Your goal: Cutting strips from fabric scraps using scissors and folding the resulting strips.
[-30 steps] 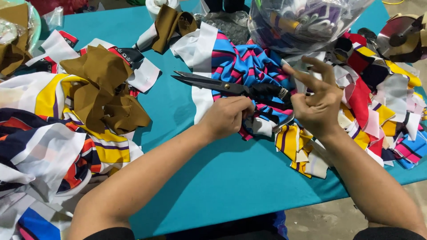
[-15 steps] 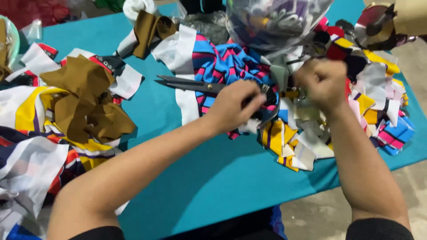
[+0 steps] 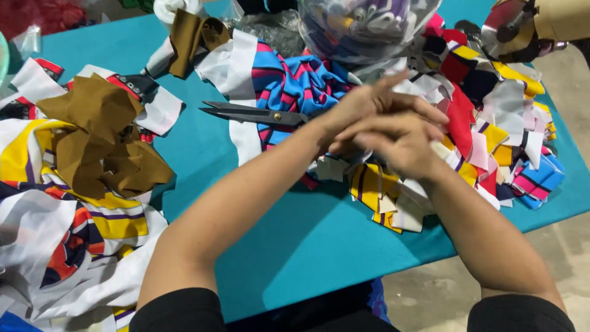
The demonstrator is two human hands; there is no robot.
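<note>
My left hand (image 3: 375, 101) and my right hand (image 3: 396, 147) lie across each other above a heap of fabric scraps (image 3: 491, 123), palms together, fingers stretched out. I see nothing held in either hand. Black scissors (image 3: 255, 114) rest on the teal table (image 3: 319, 233) just left of my left wrist, blades pointing left, the handles partly hidden under my forearm. They lie over a blue, pink and black striped cloth (image 3: 289, 83). Small yellow and white cut pieces (image 3: 381, 197) sit under my right hand.
Brown fabric (image 3: 101, 138) lies on a pile of white, yellow and orange printed cloth (image 3: 74, 233) at the left. A clear plastic bag of scraps (image 3: 362, 24) stands at the back. A round metal tool (image 3: 510, 27) is at the far right corner, near the table's edge.
My left hand has let go of the scissors, which now lie on the table. My right hand has opened from a fist, and both hands have come together.
</note>
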